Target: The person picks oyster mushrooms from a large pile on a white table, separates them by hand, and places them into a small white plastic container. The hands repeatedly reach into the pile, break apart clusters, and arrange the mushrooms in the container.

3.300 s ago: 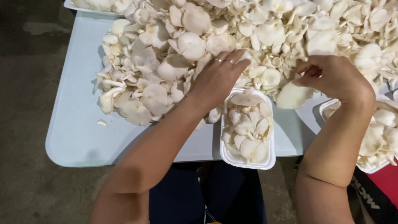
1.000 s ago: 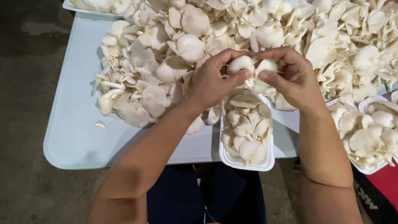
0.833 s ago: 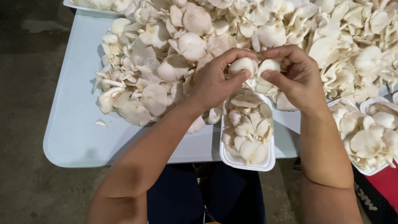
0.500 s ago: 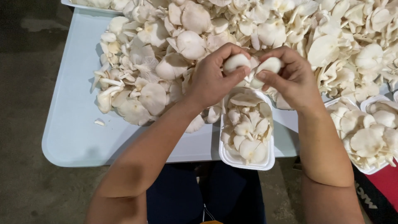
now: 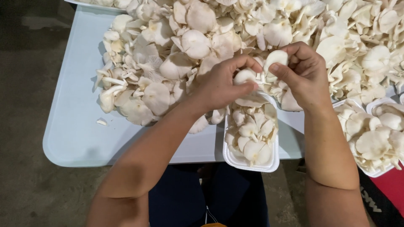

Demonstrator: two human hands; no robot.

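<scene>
Left hand: your left hand (image 5: 219,86) has its fingers (image 5: 246,63) clenched on a small white mushroom piece (image 5: 245,76).
Right hand: your right hand (image 5: 305,75) pinches a second mushroom piece (image 5: 275,59) between thumb and fingers, just beside the first.
Below the fingers: a white foam tray (image 5: 251,162) filled with mushrooms.
Beyond the fingers: the loose mushroom heap (image 5: 189,42) on the pale blue bench (image 5: 71,126).
Right of the fingers: another filled tray (image 5: 374,170).
</scene>
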